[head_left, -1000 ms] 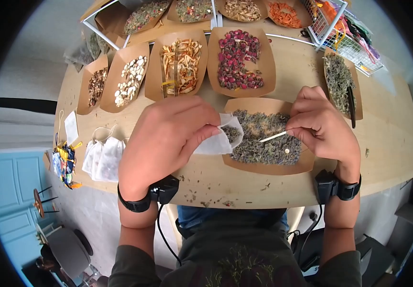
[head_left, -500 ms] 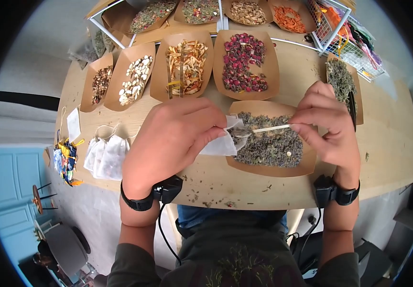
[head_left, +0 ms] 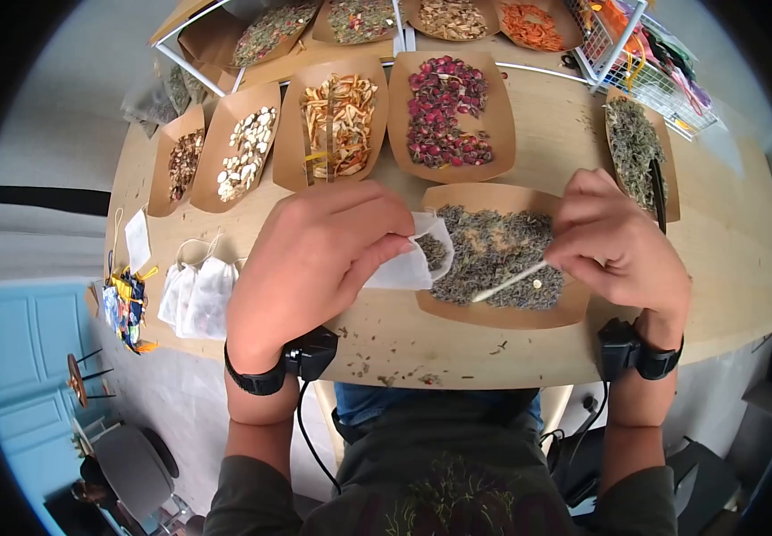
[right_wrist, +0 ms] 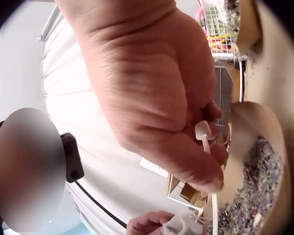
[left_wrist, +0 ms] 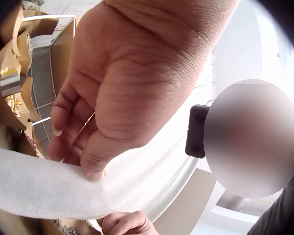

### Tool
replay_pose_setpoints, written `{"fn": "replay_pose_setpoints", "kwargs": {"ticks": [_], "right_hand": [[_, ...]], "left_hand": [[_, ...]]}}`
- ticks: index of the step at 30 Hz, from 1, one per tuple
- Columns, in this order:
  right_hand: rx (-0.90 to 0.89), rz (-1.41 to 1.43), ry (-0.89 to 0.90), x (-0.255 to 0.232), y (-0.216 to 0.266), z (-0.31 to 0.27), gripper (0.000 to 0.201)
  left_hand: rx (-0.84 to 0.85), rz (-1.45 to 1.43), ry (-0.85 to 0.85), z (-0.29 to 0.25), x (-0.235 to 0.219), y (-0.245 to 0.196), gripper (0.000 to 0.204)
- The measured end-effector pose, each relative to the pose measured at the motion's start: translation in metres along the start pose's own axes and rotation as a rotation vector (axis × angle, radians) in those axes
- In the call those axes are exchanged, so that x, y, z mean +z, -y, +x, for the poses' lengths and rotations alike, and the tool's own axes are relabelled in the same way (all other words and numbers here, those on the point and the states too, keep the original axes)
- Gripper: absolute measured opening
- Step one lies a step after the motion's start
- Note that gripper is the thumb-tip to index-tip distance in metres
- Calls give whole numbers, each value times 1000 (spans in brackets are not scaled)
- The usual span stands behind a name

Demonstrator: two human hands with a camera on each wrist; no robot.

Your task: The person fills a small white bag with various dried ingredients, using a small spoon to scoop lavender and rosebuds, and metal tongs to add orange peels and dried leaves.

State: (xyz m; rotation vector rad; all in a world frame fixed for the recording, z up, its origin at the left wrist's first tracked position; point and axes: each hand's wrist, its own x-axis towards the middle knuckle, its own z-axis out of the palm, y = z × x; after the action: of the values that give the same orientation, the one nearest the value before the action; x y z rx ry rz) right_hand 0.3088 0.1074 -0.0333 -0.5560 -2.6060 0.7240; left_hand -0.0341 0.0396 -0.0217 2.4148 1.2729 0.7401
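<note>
My left hand point(head_left: 323, 255) pinches the edge of a small white cloth pouch point(head_left: 399, 271) between thumb and fingers. Dried herbs show inside its open mouth, which faces right and overlaps the left side of a brown paper tray point(head_left: 502, 314). Greyish-purple dried buds, resembling lavender point(head_left: 493, 255), fill that tray. Over its right side, my right hand point(head_left: 623, 241) pinches a thin white spoon point(head_left: 513, 279), its far end down at the buds near the front. In the right wrist view, the spoon's other, paddle-shaped end point(right_wrist: 203, 131) sticks up behind the thumb.
Behind stand paper trays of rosebuds point(head_left: 448, 107), dried peel strips with tongs point(head_left: 341, 116), and white slices point(head_left: 247, 147). A herb tray point(head_left: 636, 152) with a dark utensil is at right. Filled white pouches point(head_left: 198, 295) and patterned fabric pouches point(head_left: 125, 299) lie at left. Crumbs dot the front edge.
The spoon went from the buds to the pouch mouth, carrying some herbs, then back right and down to the tray's front. The left hand keeps its grip on the pouch.
</note>
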Motion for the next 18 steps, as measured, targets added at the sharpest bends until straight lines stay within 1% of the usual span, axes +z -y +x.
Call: {"fn": "replay_pose_setpoints", "kwargs": {"ticks": [1,3,4,5,7,8,9,11,12,14,18], "right_hand": [[6,0,-3,0,-1,0,13],[80,-112,-115,1,-3,-1,11],[100,-96,-154,-1,-3,-3,12],[100,-98,-154,-3,-4,-6,12],[185,-76,-228,-8,-6,-11,12],[207,-103,-236,-10,-8,-13,13],[206,-103,-235,-9,-9,-12,13],[218,-200,-207,-5,-10,-13,11],[220,-199,-207,-2,-10,-11,11],[155,-189,-137,6,-5,-2,8],[116,-112,-124,20,-4,6,7]], "left_hand": [[-3,-7,-1,0,1,1,17],[9,-18,-6,0,2,1,17],[20,-24,-21,0,2,1,17],[21,-25,-22,0,2,1,17],[14,-48,-31,-1,2,0,16],[13,-46,-35,-1,1,0,16],[16,-37,-29,0,1,1,16],[15,-31,-21,-1,2,1,16],[15,-29,-20,-2,2,1,16],[18,-26,-18,-1,1,0,16],[5,-16,-8,0,0,1,16]]}}
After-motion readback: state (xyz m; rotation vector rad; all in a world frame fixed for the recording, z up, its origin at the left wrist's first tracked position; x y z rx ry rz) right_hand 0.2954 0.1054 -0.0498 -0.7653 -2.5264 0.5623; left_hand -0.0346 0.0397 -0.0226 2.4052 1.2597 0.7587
